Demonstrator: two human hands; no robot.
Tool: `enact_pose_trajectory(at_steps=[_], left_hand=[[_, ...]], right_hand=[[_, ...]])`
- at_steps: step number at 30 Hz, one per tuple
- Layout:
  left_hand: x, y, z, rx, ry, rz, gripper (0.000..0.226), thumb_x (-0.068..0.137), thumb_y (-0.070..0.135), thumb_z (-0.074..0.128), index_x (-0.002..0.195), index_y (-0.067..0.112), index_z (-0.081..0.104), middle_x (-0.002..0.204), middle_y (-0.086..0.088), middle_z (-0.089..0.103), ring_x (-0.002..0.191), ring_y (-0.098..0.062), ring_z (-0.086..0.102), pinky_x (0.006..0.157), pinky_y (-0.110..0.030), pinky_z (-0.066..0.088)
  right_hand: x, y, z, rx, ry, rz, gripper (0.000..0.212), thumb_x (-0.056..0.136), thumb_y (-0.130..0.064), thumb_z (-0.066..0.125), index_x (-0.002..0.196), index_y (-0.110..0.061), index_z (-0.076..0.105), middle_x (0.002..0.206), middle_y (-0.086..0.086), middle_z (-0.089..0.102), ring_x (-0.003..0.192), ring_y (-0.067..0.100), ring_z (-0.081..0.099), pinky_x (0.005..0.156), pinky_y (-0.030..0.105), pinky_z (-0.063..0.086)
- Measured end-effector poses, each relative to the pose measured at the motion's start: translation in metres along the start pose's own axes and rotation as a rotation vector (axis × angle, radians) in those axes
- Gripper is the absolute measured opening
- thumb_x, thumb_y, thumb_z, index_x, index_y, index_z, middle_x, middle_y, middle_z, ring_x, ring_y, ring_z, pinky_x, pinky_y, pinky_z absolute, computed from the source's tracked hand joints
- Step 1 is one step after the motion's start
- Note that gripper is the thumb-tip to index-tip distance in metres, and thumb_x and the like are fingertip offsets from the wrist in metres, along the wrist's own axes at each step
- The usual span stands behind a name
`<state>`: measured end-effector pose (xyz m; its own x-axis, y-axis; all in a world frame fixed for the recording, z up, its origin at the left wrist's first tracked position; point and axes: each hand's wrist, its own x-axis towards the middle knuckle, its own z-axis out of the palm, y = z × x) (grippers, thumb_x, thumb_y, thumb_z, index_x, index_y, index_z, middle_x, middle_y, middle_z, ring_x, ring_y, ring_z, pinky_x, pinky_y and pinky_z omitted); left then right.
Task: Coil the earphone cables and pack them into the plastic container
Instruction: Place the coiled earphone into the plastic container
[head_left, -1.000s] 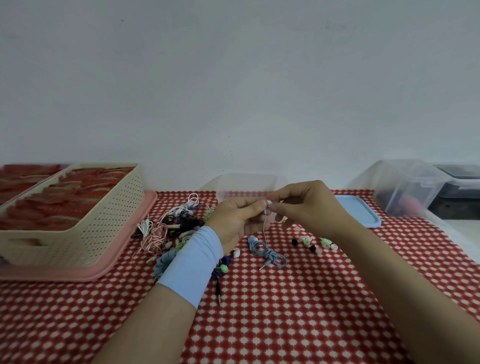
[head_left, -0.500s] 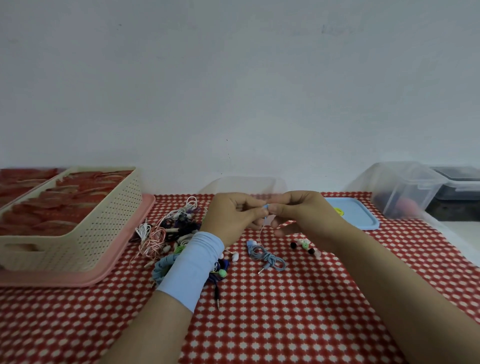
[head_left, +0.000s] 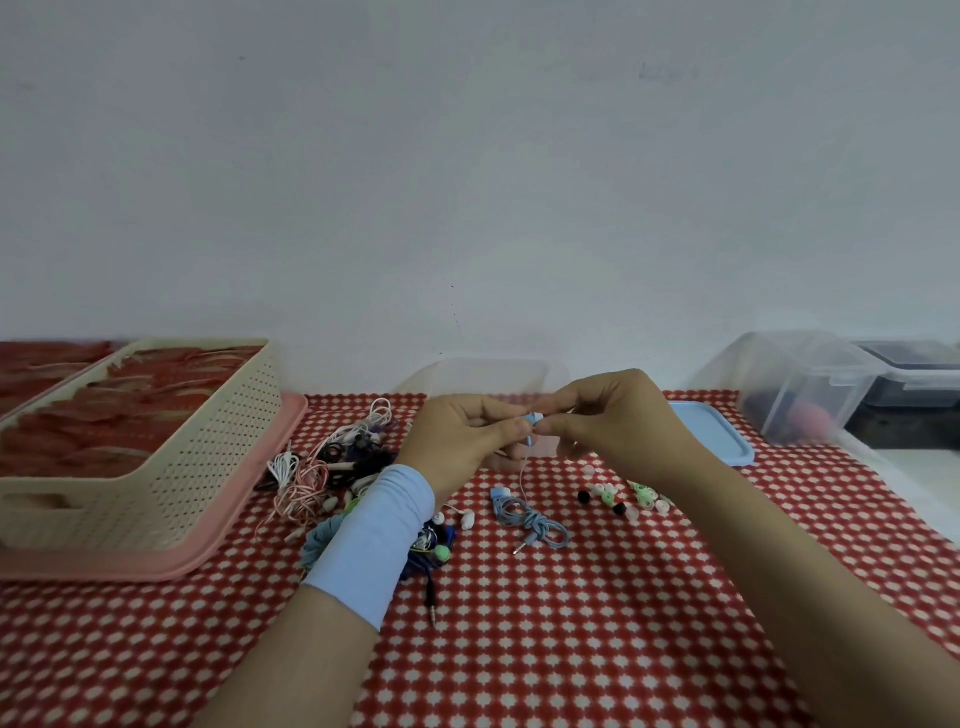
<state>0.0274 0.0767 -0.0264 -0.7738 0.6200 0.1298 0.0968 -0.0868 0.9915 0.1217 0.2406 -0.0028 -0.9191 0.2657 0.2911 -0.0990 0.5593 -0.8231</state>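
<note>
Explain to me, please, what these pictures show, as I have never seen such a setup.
No machine here: a person's bare hands, filmed by a camera worn on the head, looking forward and down. The left hand and right hand together pinch a blue earbud; its thin cable hangs toward a coiled blue cable on the red checked tablecloth. Left lies a tangle of earphones, right some loose ear tips. Behind stand a clear plastic container and a blue lid.

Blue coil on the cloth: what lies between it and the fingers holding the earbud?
Head view: only a thin pale cable, hanging from the earbud pinched by left hand and right hand down toward the blue coil.
</note>
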Motion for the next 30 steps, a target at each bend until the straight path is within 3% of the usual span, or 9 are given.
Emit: enact_pose_trajectory(at_steps=[3, 8, 13, 23, 28, 30], left_hand=[[-0.001, 0.000, 0.000, -0.003, -0.028, -0.003, 0.007, 0.085, 0.001, 0.071, 0.090, 0.003, 0.075, 0.070, -0.008, 0.071, 0.062, -0.014, 0.066, 0.062, -0.031, 0.059], [-0.001, 0.001, 0.001, -0.037, -0.018, -0.002, 0.005, 0.086, 0.001, 0.070, 0.088, 0.003, 0.074, 0.070, -0.008, 0.071, 0.062, -0.015, 0.065, 0.063, -0.032, 0.059], [-0.001, -0.001, 0.003, 0.018, 0.022, 0.054, 0.008, 0.083, -0.002, 0.072, 0.085, 0.005, 0.075, 0.067, -0.011, 0.071, 0.062, -0.018, 0.068, 0.061, -0.030, 0.059], [0.000, -0.002, -0.005, -0.068, -0.066, 0.005, 0.008, 0.086, 0.001, 0.068, 0.090, 0.004, 0.075, 0.075, -0.009, 0.072, 0.062, -0.014, 0.064, 0.059, -0.027, 0.057], [-0.002, 0.001, -0.007, -0.071, -0.139, -0.029, 0.011, 0.082, 0.004, 0.069, 0.092, 0.003, 0.073, 0.073, -0.008, 0.070, 0.061, -0.013, 0.064, 0.057, -0.026, 0.057], [-0.002, 0.001, -0.007, -0.052, -0.146, -0.035, 0.011, 0.084, 0.002, 0.069, 0.094, 0.000, 0.072, 0.074, -0.009, 0.070, 0.061, -0.013, 0.064, 0.057, -0.025, 0.056]], right_hand=[[0.000, -0.001, -0.001, -0.024, 0.026, -0.042, 0.018, 0.081, -0.009, 0.083, 0.098, -0.016, 0.080, 0.077, -0.001, 0.077, 0.060, 0.017, 0.073, 0.064, 0.025, 0.061], [0.000, -0.003, -0.002, 0.023, 0.025, -0.040, 0.005, 0.082, -0.009, 0.081, 0.087, -0.012, 0.082, 0.071, -0.003, 0.077, 0.057, 0.017, 0.071, 0.064, 0.026, 0.061], [-0.001, -0.002, 0.000, 0.076, -0.016, 0.017, 0.007, 0.083, -0.012, 0.081, 0.079, -0.017, 0.080, 0.062, -0.001, 0.073, 0.056, 0.014, 0.068, 0.062, 0.024, 0.059], [-0.003, -0.002, -0.002, 0.313, -0.145, 0.150, 0.014, 0.095, -0.013, 0.068, 0.101, -0.012, 0.081, 0.096, 0.007, 0.078, 0.073, 0.024, 0.069, 0.067, 0.035, 0.061], [-0.004, -0.003, -0.004, 0.426, -0.212, 0.228, 0.025, 0.076, -0.027, 0.078, 0.097, -0.014, 0.082, 0.091, 0.012, 0.077, 0.072, 0.021, 0.068, 0.064, 0.034, 0.059], [-0.003, -0.003, -0.005, 0.418, -0.234, 0.255, 0.019, 0.077, -0.027, 0.077, 0.090, -0.014, 0.082, 0.089, 0.012, 0.076, 0.072, 0.019, 0.068, 0.064, 0.033, 0.059]])
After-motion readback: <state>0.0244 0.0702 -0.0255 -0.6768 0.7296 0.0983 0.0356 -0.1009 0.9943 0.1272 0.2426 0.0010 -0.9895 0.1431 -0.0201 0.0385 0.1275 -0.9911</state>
